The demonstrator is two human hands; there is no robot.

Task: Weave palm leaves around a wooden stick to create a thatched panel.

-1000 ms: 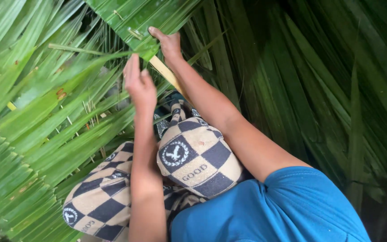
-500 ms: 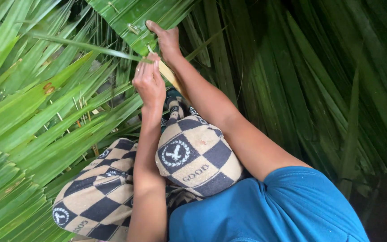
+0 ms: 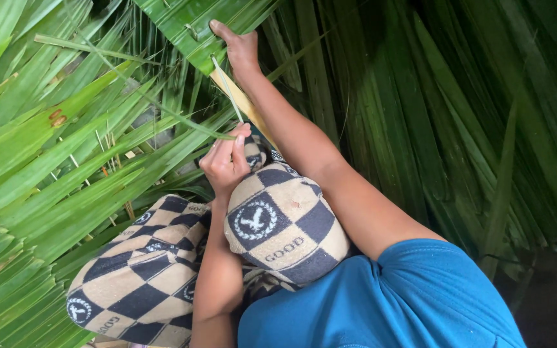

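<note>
Palm fronds (image 3: 66, 148) fill the frame, long flat green leaflets, bright and glossy on the left, darker and ribbed on the right. No container shows. Across the top centre lies a woven leaf panel (image 3: 191, 26), its strips folded flat and pinned with small slivers. A pale yellow stalk (image 3: 240, 100) runs diagonally under it toward the centre. Lower centre, checked cloth (image 3: 278, 222), navy and cream, soft and fuzzy, covers the knees; a blue sleeve (image 3: 407, 303) fills the lower right.

Right hand (image 3: 240, 51), top centre, rests open on the panel's edge, fingers spread flat. Left hand (image 3: 227, 161), at centre, is closed, fingertips pinching a thin green strip (image 3: 227, 87) that runs up to the panel.
</note>
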